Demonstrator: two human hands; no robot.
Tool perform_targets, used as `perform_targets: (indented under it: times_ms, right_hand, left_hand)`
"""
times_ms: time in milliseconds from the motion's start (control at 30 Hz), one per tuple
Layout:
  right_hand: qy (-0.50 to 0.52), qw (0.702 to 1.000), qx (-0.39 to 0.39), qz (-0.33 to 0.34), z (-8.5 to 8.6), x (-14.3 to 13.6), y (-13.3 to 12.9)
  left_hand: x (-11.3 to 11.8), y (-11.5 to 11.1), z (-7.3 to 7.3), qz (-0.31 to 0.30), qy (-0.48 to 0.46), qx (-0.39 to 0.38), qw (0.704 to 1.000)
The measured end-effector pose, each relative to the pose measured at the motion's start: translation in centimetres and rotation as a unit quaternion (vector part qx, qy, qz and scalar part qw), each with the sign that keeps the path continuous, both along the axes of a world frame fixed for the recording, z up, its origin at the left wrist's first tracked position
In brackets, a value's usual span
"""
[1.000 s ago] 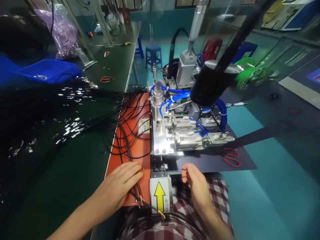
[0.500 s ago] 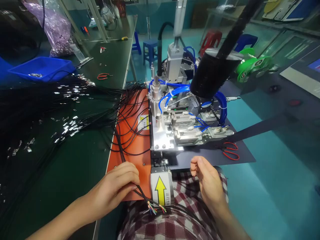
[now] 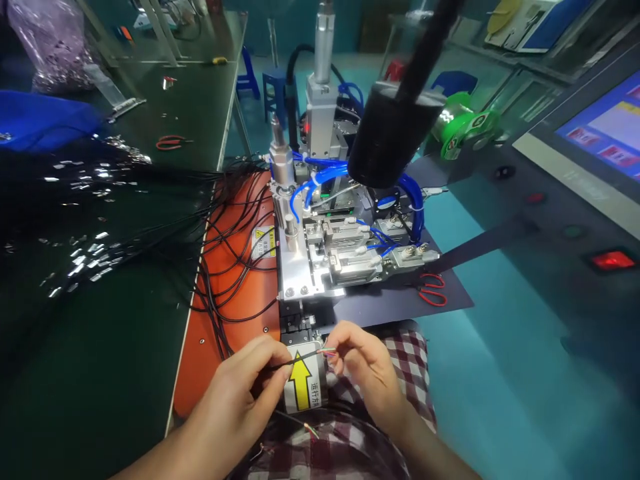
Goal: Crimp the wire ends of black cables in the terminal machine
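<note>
My left hand (image 3: 255, 383) is closed round a black cable (image 3: 300, 359), pinching it close to its stripped end. Thin coloured wires (image 3: 327, 351) fan out of that end and reach the fingertips of my right hand (image 3: 363, 367), whose fingers are curled and closed on them. Below hangs a second black cable (image 3: 290, 417) with its own bare coloured wires, over the checked cloth on my lap. Behind both hands lies a white plate with a yellow arrow (image 3: 301, 387), fixed at the front of the machine (image 3: 330, 253).
More black cables (image 3: 215, 287) loop over the orange base plate (image 3: 235, 267) and the dark green table (image 3: 125, 347). Red-handled scissors (image 3: 433, 290) lie on the grey plate at right. A black cylinder (image 3: 390, 140) hangs above the machine; a control screen (image 3: 605, 133) stands at right.
My right hand has moved left and closed at the coloured wires. My left hand has moved right and raised one cable end, while another stays lower. The view has swung right.
</note>
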State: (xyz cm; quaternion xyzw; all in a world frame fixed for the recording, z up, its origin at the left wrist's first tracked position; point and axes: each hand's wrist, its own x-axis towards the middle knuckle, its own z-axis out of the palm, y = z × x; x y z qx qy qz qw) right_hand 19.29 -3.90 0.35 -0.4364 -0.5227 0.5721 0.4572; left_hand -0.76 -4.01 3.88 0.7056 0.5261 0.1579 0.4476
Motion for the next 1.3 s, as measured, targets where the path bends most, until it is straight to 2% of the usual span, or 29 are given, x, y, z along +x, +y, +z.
perform_targets:
  times_ms: [100, 200, 300, 433, 533, 800, 1100, 1300]
  right_hand:
    - [-0.058, 0.998, 0.029, -0.022, 0.3, -0.2, 0.1]
    - [-0.067, 0.997, 0.037, -0.025, 0.3, -0.3, 0.4]
    - [-0.021, 1.0, 0.0, -0.007, 0.0, -0.2, 0.5]
    - [0.1, 0.989, -0.104, 0.02, -0.7, 0.0, 0.7]
    - [0.118, 0.985, -0.123, 0.022, -1.1, -0.1, 1.0]
    - [0.113, 0.987, -0.114, 0.0, -1.2, -1.5, 0.7]
    - [-0.033, 0.996, 0.01, -0.084, -0.8, -2.2, 0.2]
    - [0.035, 0.995, -0.058, -0.069, -1.2, -2.4, 0.2]
  left_hand:
    - [0.4, 0.3, 0.4, -0.008, 0.019, 0.008, 1.0]
    - [1.4, 1.2, 1.2, -0.033, 0.016, 0.029, 0.999]
    - [2.3, 2.1, 1.6, -0.047, -0.042, -0.025, 0.998]
    - [2.9, 2.6, 1.0, -0.007, -0.129, -0.105, 0.986]
    - [2.8, 2.6, 0.8, 0.025, -0.164, -0.149, 0.975]
    - [2.9, 3.3, 1.2, 0.06, -0.224, -0.229, 0.945]
    - [2.9, 3.3, 0.6, 0.147, -0.253, -0.261, 0.92]
    - [2.9, 3.6, 0.6, 0.15, -0.252, -0.251, 0.923]
